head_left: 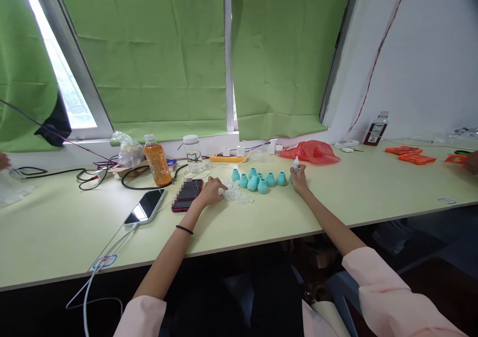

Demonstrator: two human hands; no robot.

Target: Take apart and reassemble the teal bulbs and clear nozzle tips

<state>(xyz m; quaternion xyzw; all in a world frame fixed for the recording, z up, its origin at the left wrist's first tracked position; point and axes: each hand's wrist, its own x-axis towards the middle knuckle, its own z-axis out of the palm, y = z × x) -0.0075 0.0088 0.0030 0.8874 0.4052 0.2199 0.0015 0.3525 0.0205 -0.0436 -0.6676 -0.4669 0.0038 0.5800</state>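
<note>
My left hand point(211, 192) rests at the left edge of a loose pile of small translucent white plastic pieces point(239, 196). Its index finger is stretched onto the pile, and I see nothing held in it. To the right of the pile stand several small round turquoise pots with narrow necks point(263, 185), grouped close together. Beyond them, at their right end, my right hand point(299, 180) is closed around a small whitish piece with a pointed tip point(296, 163), held upright. A bit of turquoise shows beside those fingers, mostly hidden.
Left of my left hand lie a red-edged phone point(186, 195) and a white phone point(145, 207) on a cable. Behind are an orange drink bottle point(157, 162), a clear jar point(193, 154), a power strip point(227, 158) and a red plastic bag point(310, 152). Other people's hands show at both edges.
</note>
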